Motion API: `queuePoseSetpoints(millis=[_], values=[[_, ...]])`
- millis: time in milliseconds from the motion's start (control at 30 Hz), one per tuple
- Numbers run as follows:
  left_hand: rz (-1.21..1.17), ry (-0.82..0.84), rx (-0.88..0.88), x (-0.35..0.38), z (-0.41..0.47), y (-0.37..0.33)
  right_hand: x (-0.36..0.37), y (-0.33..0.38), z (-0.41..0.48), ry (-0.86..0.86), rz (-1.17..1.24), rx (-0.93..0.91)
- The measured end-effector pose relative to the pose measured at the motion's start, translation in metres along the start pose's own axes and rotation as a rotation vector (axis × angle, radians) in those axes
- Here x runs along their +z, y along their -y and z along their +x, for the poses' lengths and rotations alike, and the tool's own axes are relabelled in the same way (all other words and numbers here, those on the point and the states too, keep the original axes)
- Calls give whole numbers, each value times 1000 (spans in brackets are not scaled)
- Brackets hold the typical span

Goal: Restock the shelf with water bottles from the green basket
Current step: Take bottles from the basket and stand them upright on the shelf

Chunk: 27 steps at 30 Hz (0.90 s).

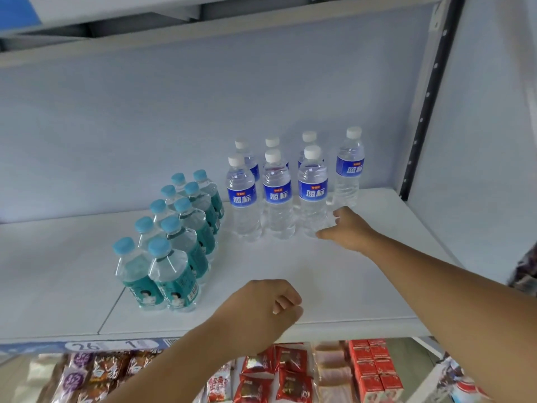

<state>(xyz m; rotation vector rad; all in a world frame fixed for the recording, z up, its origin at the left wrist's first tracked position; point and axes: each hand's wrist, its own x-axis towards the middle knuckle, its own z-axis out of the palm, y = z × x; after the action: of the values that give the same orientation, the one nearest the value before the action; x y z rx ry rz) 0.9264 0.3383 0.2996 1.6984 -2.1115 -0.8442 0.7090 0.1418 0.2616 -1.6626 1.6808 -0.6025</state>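
Note:
Several clear water bottles with white caps and blue labels (277, 193) stand in rows at the back right of the white shelf (334, 280); one bottle (349, 167) stands alone at the right end. My right hand (347, 231) hovers low in front of that bottle, fingers spread and holding nothing. My left hand (261, 309) hangs over the shelf's front edge, fingers loosely curled, empty. The green basket is out of view.
Two rows of teal-labelled bottles with light blue caps (174, 245) stand at the left. Snack packets (276, 370) and red boxes (374, 365) fill the shelf below. A dark perforated upright (424, 112) bounds the right side.

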Motion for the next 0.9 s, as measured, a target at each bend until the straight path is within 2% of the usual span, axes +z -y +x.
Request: queuePoseSetpoints(millis=[233, 500, 667, 900], values=[[37, 1, -36, 15, -15, 19, 8, -20, -75, -38, -117, -59], [76, 49, 36, 37, -43, 33, 20, -46, -195, -123, -228, -78], [89, 119, 78, 53, -75, 52, 50, -64, -262, -69, -306, -13], [132, 170, 46, 75, -109, 83, 108, -83, -322, 73, -326, 28]])
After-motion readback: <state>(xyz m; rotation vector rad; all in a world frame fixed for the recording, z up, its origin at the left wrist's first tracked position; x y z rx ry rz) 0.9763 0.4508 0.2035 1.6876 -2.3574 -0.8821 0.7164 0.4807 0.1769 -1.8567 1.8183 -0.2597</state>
